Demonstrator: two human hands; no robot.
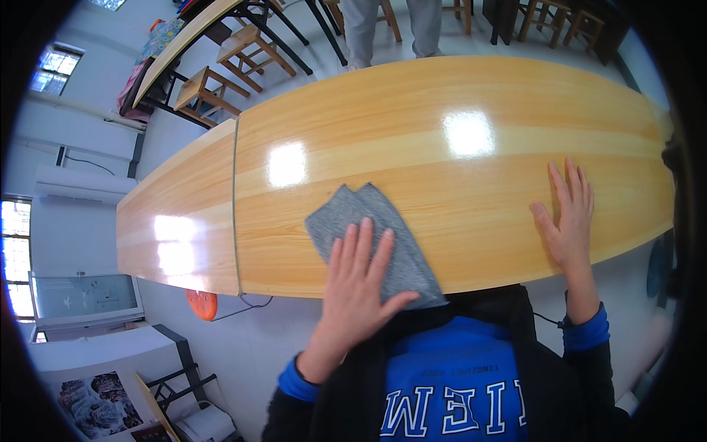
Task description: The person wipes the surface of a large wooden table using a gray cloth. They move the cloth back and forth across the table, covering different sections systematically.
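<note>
A grey folded cloth [353, 205] lies on the light wood-grain table [386, 132], near the edge closest to my body. My left hand [358, 276] rests palm down on the cloth, fingers spread and pointing away from me, thumb out to the right. The cloth's lower corner reaches the table's near edge. Farther right, my right hand [569, 221] is palm down at the tabletop, its thumb apart from the fingers, with nothing held. Whether that whole palm touches the surface cannot be told.
A seam [236, 204] separates the main tabletop from a second table section [177, 221] at left. Beyond the far edge stands a person in grey trousers [362, 33]. Wooden stools [207, 91] and another table [182, 44] are behind. An orange seat [202, 305] shows below the left section.
</note>
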